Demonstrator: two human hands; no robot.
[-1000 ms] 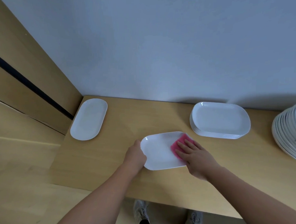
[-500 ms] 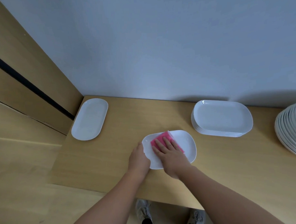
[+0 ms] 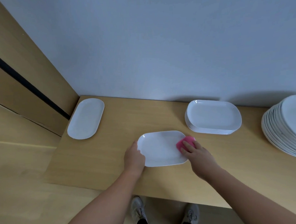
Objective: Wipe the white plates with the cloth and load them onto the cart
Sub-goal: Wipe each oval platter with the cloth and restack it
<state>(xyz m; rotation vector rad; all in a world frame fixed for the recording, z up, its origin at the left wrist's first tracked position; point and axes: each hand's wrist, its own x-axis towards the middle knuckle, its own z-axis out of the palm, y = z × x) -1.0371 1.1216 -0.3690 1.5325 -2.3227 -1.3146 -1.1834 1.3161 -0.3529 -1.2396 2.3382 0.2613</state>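
The white plate [image 3: 162, 148] lies flat on the wooden table [image 3: 112, 155], near its front edge, with its long axis running left to right. The left hand [image 3: 133, 158] grips the left short end, fingers curled over the rim; the right hand [image 3: 198, 154] presses the pink cloth [image 3: 187, 141] with nearly straight fingers onto the right end, partly over the rim. So almost all the plate surface lies to the left of the right fingers; the next stroke probably goes along the long axis, toward the left hand. The cart is not in view.
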